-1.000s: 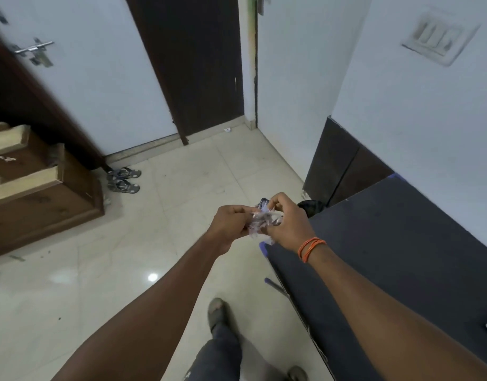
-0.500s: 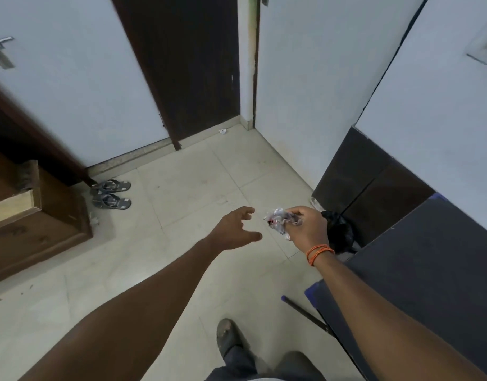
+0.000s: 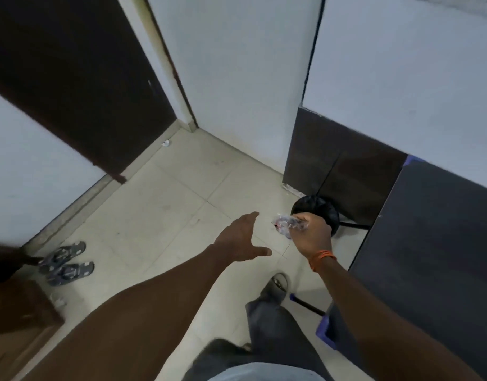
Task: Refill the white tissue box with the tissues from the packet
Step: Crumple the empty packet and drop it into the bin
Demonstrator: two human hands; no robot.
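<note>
A crumpled clear plastic packet [image 3: 287, 224] is pinched in my right hand [image 3: 313, 236], which wears an orange thread at the wrist. The hand hovers just in front of a black-lined bin [image 3: 317, 213] on the floor. My left hand [image 3: 242, 239] is open, fingers spread, to the left of the packet and apart from it. The white tissue box is not in view.
A dark table [image 3: 429, 237] stands at the right, with a blue stool edge [image 3: 326, 329] under it. A dark door [image 3: 80, 86] and white walls are ahead. Slippers [image 3: 66, 261] lie at the left by a wooden cabinet [image 3: 19, 312]. My foot [image 3: 275, 284] is on the tiled floor.
My left hand has let go of the crumpled packet and opened. My right hand has carried the packet toward the black bin as I stepped forward.
</note>
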